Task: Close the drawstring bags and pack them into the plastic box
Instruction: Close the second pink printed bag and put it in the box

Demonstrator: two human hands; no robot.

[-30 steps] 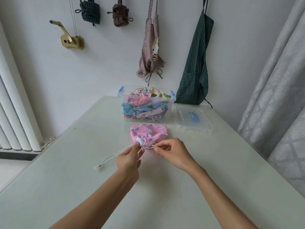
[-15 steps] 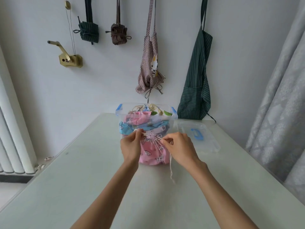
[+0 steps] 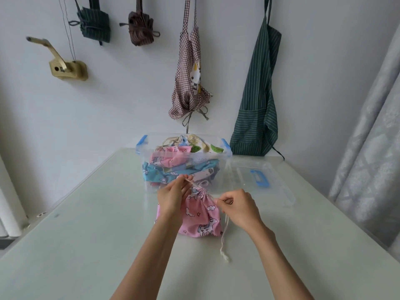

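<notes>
A pink drawstring bag [image 3: 201,217] with unicorn print hangs upright just above or on the table, its neck gathered tight. My left hand [image 3: 173,198] pinches one cord at the bag's upper left. My right hand [image 3: 240,207] pinches the other cord at the right of the neck. A loose white cord end [image 3: 224,245] dangles down to the table. Behind the bag stands the clear plastic box [image 3: 225,154] with blue latches, filled with several closed fabric bags.
The box's clear lid [image 3: 259,180] with a blue handle lies flat to the right of the box. Aprons and folded cloths hang on the wall behind. A curtain runs along the right side, a radiator at the left. The pale table [image 3: 86,234] spreads around my arms.
The bag was lifted from lying flat to hanging upright in front of the box. My hands have drawn apart along the cords, the right one moving right and down.
</notes>
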